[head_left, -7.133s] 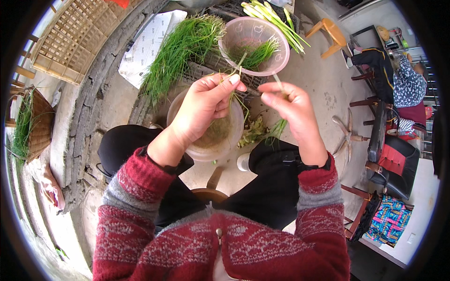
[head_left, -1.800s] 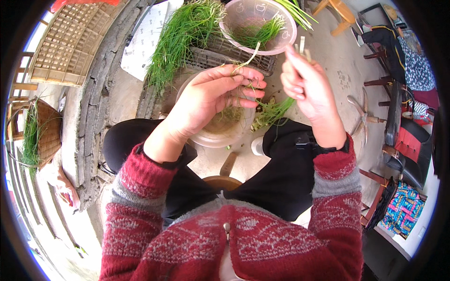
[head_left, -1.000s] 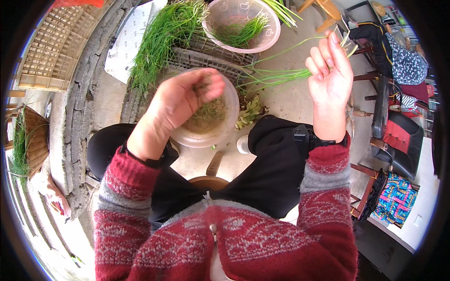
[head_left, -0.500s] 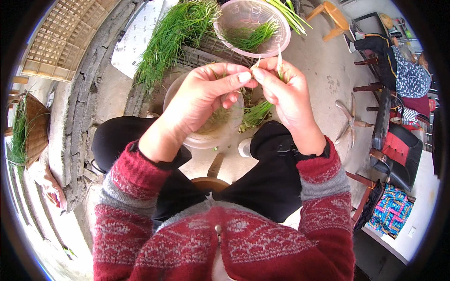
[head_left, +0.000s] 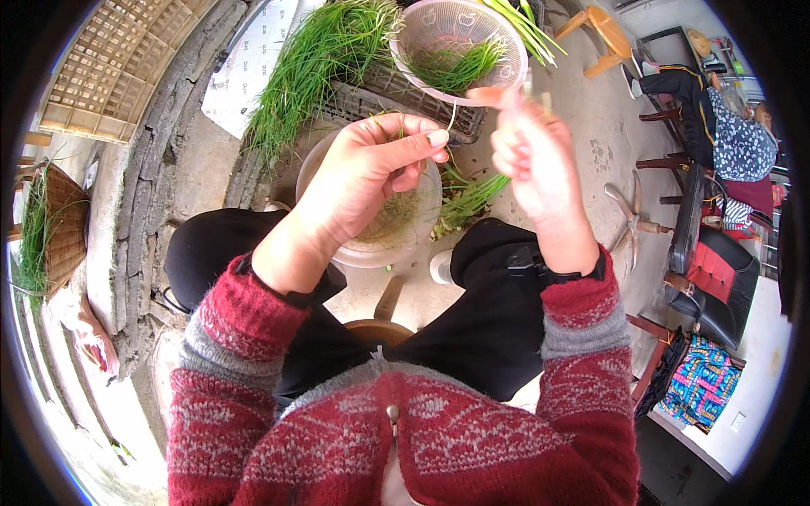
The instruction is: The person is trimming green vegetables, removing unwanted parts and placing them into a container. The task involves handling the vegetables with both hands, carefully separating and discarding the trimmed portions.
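My left hand is closed in a pinch over a pale basin. A thin spring onion, its white stem curving up, stands from the thumb and fingertip. My right hand is raised to the right of it, apart from the left hand. Motion smears its fingers, and whitish streaks show beside them. Bits of greens lie inside the basin. Close by on the right, a small bunch of spring onions rests on the floor.
Beyond my hands, a pink colander holds cut greens on a dark crate. A large heap of long greens lies left of it. A wooden stool stands far right; a person sits near black chairs.
My right hand has pulled away from the left and moved slightly right, its fingers now blurred. The left hand keeps its pinch, with the white stem now more exposed.
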### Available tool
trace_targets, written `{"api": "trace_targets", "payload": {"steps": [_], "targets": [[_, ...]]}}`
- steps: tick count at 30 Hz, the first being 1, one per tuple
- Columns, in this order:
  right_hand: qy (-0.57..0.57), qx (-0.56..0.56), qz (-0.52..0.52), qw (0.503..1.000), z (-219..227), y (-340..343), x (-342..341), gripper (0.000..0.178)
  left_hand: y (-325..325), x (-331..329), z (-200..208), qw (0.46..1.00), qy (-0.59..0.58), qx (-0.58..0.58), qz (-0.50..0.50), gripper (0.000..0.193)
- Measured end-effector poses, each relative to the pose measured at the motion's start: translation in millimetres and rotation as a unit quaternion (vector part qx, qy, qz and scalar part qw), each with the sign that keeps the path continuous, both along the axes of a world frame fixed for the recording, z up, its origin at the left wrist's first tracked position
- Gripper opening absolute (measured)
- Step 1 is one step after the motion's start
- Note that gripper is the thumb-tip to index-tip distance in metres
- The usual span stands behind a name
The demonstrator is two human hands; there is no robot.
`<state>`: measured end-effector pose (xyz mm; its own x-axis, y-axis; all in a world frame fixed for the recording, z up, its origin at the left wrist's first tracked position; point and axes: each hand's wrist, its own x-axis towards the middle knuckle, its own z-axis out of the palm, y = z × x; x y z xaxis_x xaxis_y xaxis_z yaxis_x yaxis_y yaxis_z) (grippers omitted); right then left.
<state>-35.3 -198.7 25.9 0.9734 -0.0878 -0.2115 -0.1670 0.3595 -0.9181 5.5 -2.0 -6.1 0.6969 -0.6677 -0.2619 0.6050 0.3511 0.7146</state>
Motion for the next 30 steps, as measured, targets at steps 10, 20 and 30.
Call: {"api": "trace_targets", "payload": {"steps": [10,20,30], "targets": [[-0.117,0.179,-0.02,0.977,13,-33,1,0.014,2,5,-6,0.988,0.11,-0.107,0.0,0.023],[-0.078,0.173,0.135,0.972,24,-42,-5,0.016,6,11,4,0.955,0.193,-0.225,0.017,0.073],[0.018,0.138,0.162,0.977,18,-23,-8,0.018,5,10,11,0.944,0.182,-0.273,0.046,0.085]]}}
